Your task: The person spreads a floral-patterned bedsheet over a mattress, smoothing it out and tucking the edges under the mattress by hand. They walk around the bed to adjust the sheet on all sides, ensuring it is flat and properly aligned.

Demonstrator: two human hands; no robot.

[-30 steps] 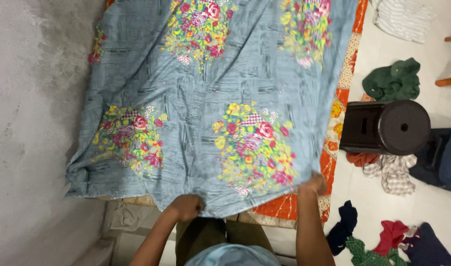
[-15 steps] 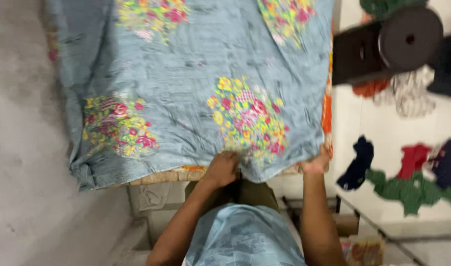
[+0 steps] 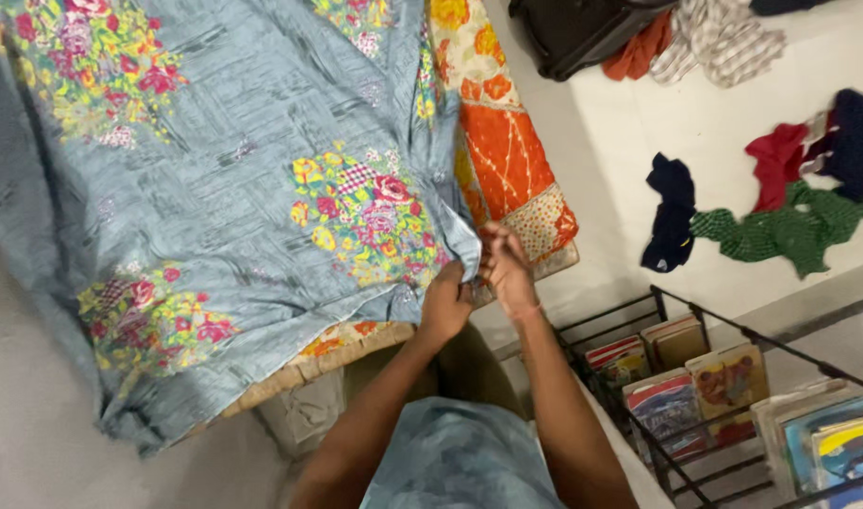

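A grey-blue sheet (image 3: 224, 170) printed with bright flower bunches lies spread over a bed. Its near right corner is pinched between both my hands. My left hand (image 3: 447, 303) grips the hem from below, and my right hand (image 3: 505, 267) holds the same corner just beside it, the two hands touching. Under the sheet an orange patterned bedcover (image 3: 507, 160) shows along the bed's right edge. A fold of the same blue cloth hangs in front of my body at the bottom of the view.
Loose clothes lie on the white floor at right: a dark navy piece (image 3: 672, 212), a green checked one (image 3: 789, 231), a red one (image 3: 780, 151). A black wire rack (image 3: 695, 330) with books stands at lower right. A dark stool (image 3: 582, 33) lies at the top.
My hands have come together at the sheet's right corner; they were apart along its near hem. My view has swung right and down, bringing the book rack into sight.
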